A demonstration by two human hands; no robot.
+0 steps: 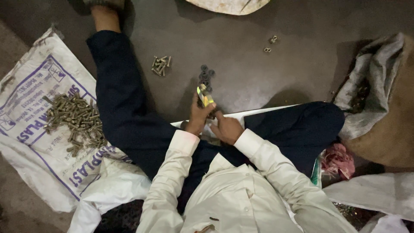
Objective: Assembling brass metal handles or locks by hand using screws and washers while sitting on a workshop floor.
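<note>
I sit on the floor with my legs in dark trousers spread out. My left hand (198,117) is raised in front of me and grips a small shiny yellowish metal piece (205,96); what kind of piece it is I cannot tell. My right hand (227,128) lies just beside it, fingers curled, index finger reaching toward the lower end of the piece; whether it holds anything is hidden. A cluster of dark round washers or nuts (205,74) lies on the floor just beyond the hands. A small heap of bolts (161,64) lies further left.
A large pile of brass-coloured bolts (74,118) rests on a white printed sack (30,86) to my left. An open grey sack (373,82) stands at right. A few loose nuts (270,43) lie far ahead. A pink cloth (338,160) is by my right knee.
</note>
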